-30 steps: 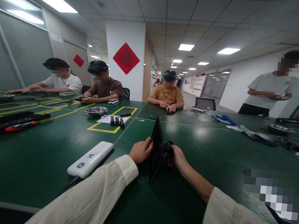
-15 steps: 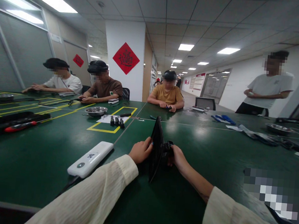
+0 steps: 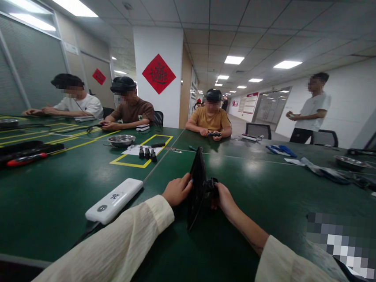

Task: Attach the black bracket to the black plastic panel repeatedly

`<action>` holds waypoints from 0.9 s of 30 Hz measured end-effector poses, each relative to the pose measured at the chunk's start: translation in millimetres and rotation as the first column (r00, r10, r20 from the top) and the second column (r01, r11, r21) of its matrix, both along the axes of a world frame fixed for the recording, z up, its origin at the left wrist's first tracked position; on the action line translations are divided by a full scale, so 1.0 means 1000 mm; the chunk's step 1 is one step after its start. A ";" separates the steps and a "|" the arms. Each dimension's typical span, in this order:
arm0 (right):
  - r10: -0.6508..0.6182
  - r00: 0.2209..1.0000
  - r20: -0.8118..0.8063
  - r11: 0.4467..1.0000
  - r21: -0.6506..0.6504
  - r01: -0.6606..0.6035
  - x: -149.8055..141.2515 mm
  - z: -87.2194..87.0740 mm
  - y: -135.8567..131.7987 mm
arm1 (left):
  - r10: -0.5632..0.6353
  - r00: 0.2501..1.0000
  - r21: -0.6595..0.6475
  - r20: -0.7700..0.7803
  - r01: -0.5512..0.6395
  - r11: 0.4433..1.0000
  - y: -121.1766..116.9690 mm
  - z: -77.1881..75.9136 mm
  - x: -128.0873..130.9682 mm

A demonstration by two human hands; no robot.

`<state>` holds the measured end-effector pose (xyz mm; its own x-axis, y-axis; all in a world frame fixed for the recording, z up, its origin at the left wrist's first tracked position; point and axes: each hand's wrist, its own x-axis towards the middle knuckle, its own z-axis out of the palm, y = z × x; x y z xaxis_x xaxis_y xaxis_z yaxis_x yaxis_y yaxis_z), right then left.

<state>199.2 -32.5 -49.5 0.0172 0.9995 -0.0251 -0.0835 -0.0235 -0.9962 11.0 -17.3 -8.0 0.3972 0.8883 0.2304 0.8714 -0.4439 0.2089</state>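
Note:
A thin black flat panel (image 3: 196, 195) stands upright over the green table, seen nearly edge-on. A chunky black mount (image 3: 209, 186) projects from its right side. My left hand (image 3: 177, 190) grips the panel from the left; its fingertips are partly hidden at the face. On the other side, my right hand (image 3: 222, 195) has its fingers closed on the mount, partly hidden behind it. A white power bank (image 3: 114, 201) marked 26 lies left of my left forearm, with a dark cable running from its near end.
Ahead on the green table (image 3: 253, 183) are a metal bowl (image 3: 121, 140), several small black parts (image 3: 147, 153) and white paper. A red-and-black tool (image 3: 26, 159) lies left. Cloths (image 3: 321, 169) and another bowl (image 3: 351, 163) lie right. Several people sit across the table; one person (image 3: 313, 109) stands.
My hands and the panel hold almost the same position. The standing person at right has moved left and turned. The person seated opposite has shifted the small object in their hands.

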 end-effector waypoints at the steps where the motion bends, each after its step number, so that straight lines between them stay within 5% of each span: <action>1: 0.004 1.000 -0.002 1.000 0.002 -0.004 0.000 -0.001 0.000 | 0.000 1.000 0.006 0.004 0.000 1.000 0.001 -0.001 0.000; 27: -0.004 1.000 0.002 1.000 -0.012 0.004 -0.001 0.002 -0.001 | -0.098 0.991 0.018 0.095 0.097 0.995 0.006 -0.007 -0.002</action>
<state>198.2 -33.8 -47.3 0.0213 0.9991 -0.0366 -0.0820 -0.0348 -0.9960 8.8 -11.7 -15.2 0.4571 0.8432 0.2830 0.8002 -0.5288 0.2829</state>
